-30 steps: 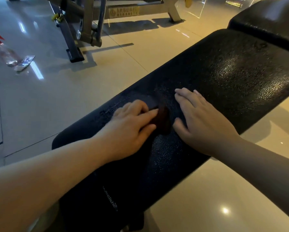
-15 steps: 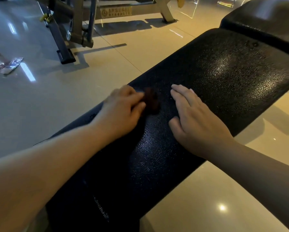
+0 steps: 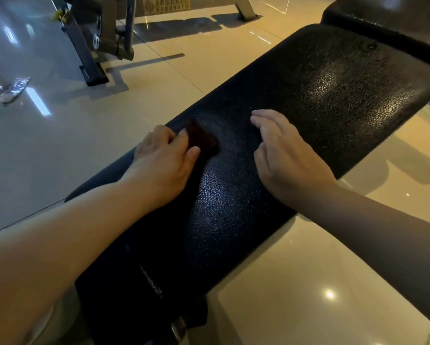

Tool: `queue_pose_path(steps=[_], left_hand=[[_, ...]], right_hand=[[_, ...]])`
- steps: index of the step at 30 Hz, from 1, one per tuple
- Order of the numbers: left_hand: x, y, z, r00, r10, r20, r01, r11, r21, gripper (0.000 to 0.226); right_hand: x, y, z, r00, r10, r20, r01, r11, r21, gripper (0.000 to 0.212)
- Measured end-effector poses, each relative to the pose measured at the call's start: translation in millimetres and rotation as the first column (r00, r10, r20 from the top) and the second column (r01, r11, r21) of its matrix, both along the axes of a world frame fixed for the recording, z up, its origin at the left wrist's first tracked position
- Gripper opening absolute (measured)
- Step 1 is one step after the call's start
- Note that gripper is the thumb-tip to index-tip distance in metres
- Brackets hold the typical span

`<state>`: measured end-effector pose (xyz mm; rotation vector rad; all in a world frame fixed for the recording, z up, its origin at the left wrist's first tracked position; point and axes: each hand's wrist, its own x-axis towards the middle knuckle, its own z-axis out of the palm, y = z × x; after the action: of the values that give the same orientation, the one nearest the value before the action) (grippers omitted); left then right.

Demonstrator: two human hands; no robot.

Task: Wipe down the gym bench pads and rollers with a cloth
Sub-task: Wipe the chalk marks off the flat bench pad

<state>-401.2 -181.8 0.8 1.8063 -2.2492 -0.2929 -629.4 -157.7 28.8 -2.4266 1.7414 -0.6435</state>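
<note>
Gripping a half-hidden dark cloth (image 3: 202,138), left hand (image 3: 162,165) presses the pad (image 3: 321,100).

Pebbled black vinyl, dark cloth, glossy tile.

Worktop pad (image 3: 308,100) covered in black leather-like vinyl, grained and pebbly, with a soft sheen where light falls. Second pad (image 3: 388,23) beyond it in the same black textured covering. Small cloth (image 3: 202,138) dark brownish, matt, soft-looking, against the pad under the left hand (image 3: 164,163). Floor (image 3: 146,95) of large smooth tiles, highly glossy, mirroring lamps. Machine frame (image 3: 114,28) of painted metal, dull grey-beige. Crinkled shiny wrapper (image 3: 12,88) on the floor, looking like clear plastic.
</note>
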Motion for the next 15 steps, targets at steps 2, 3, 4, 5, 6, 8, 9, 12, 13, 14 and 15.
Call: queue_pose_path(steps=[2, 3, 4, 5, 6, 8, 9, 12, 13, 14, 15], left_hand=[[-16, 18, 4, 0.998, -0.063, -0.019, 0.064, 0.997, 0.044, 0.062], [-21, 33, 6, 0.987, -0.155, -0.053, 0.157, 0.987, 0.040, 0.063], [-22, 49, 6, 0.961, -0.264, -0.086, 0.265, 0.964, 0.006, 0.061], [-18, 59, 5, 0.938, -0.339, -0.073, 0.338, 0.941, -0.028, 0.060], [-11, 58, 3, 0.930, -0.367, -0.035, 0.365, 0.930, -0.045, 0.059], [-3, 35, 0, 0.975, -0.221, 0.019, 0.222, 0.972, -0.072, 0.057], [-4, 25, 1, 0.997, -0.075, 0.002, 0.075, 0.996, -0.054, 0.055], [-22, 31, 2, 0.994, 0.021, -0.103, -0.018, 0.999, 0.030, 0.049], [-29, 44, 2, 0.988, -0.057, -0.146, 0.062, 0.998, 0.031, 0.050], [-31, 57, 3, 0.969, -0.172, -0.176, 0.173, 0.985, -0.008, 0.051], [-28, 69, 2, 0.942, -0.291, -0.169, 0.285, 0.957, -0.058, 0.053]], right_hand=[[2, 0, 2, 1.000, -0.004, -0.026, 0.004, 1.000, -0.004, 0.049], [2, 1, 3, 0.999, -0.007, -0.037, 0.007, 1.000, -0.003, 0.049], [3, 1, 3, 0.999, -0.008, -0.051, 0.008, 1.000, -0.003, 0.049], [3, 2, 2, 0.998, -0.006, -0.066, 0.006, 1.000, -0.007, 0.049], [4, 2, 2, 0.997, -0.004, -0.076, 0.003, 1.000, -0.012, 0.048], [5, 2, 0, 0.997, -0.009, -0.081, 0.008, 1.000, -0.007, 0.048], [5, 1, 1, 0.996, -0.012, -0.085, 0.012, 1.000, -0.002, 0.048], [5, 0, 2, 0.991, 0.004, -0.132, -0.003, 1.000, 0.008, 0.050], [5, -1, 3, 0.988, 0.012, -0.152, -0.011, 1.000, 0.010, 0.051], [4, -1, 3, 0.986, 0.020, -0.166, -0.018, 1.000, 0.011, 0.051], [4, -1, 3, 0.985, 0.024, -0.170, -0.023, 1.000, 0.013, 0.051]])
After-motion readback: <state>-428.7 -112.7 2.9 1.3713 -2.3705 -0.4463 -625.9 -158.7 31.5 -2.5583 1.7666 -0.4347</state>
